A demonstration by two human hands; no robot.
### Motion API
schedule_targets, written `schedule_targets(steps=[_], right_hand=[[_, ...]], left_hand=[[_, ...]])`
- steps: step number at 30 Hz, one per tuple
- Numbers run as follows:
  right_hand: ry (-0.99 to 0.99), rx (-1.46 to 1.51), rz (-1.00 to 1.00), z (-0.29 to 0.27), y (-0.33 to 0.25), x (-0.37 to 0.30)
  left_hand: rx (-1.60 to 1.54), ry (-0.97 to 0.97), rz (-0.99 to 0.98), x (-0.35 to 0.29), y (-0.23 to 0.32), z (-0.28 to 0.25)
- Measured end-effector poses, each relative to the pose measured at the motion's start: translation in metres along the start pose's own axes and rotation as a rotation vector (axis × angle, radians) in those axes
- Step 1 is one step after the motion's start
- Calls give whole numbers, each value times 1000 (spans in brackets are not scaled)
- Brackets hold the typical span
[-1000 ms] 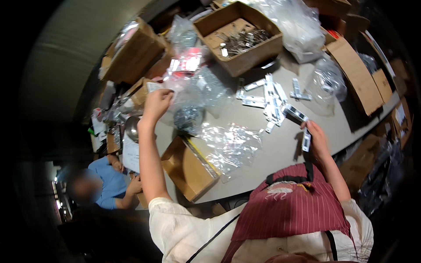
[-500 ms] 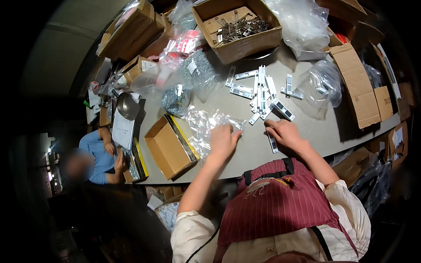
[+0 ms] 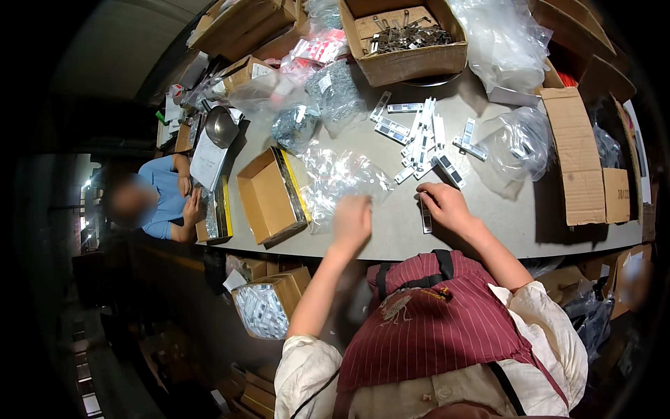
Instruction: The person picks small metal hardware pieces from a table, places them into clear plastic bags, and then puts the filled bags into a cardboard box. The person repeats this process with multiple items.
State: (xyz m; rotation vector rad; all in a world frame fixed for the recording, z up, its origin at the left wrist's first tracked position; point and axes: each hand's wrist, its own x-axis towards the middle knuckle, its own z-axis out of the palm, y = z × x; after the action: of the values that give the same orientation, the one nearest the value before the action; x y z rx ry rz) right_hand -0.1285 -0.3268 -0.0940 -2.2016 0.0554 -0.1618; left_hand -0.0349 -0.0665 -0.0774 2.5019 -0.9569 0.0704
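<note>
My right hand (image 3: pixel 448 208) is over the table with fingers bent and closed around the top end of a small white oblong part with dark insets (image 3: pixel 427 221). To its left, my left hand (image 3: pixel 352 223) is smeared by motion above the near edge of a flat clear plastic bag (image 3: pixel 335 183); whether its fingers hold anything does not show. Beyond both hands lies a loose pile of similar white oblong parts (image 3: pixel 421 143). A crossed pair of them (image 3: pixel 469 142) rests to the pile's right, beside a crumpled clear bag (image 3: pixel 516 143).
An open shallow cardboard box (image 3: pixel 264 202) stands left of my hands. Farther back are bags of small metal pieces (image 3: pixel 333 94) and a carton of metal clips (image 3: pixel 408 66). Cardboard flaps (image 3: pixel 572 153) border the right. At far left a co-worker in a blue sleeve (image 3: pixel 164 181) sits by a metal pan (image 3: pixel 221 127).
The whole view has shifted, bringing a carton of bagged parts below the table into fuller sight. My left hand, sharp before, is now blurred. My right hand stays at the same part.
</note>
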Motion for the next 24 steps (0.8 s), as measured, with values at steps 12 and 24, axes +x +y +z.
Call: schedule_targets(steps=[12,24], right_hand=[[195,54,48,-3,-2,-16],[306,130,-381,15,-123,5]], left_hand=[[-744,-53,-490,72,-10,-13],[-485,-1,-6,27,27,-68]])
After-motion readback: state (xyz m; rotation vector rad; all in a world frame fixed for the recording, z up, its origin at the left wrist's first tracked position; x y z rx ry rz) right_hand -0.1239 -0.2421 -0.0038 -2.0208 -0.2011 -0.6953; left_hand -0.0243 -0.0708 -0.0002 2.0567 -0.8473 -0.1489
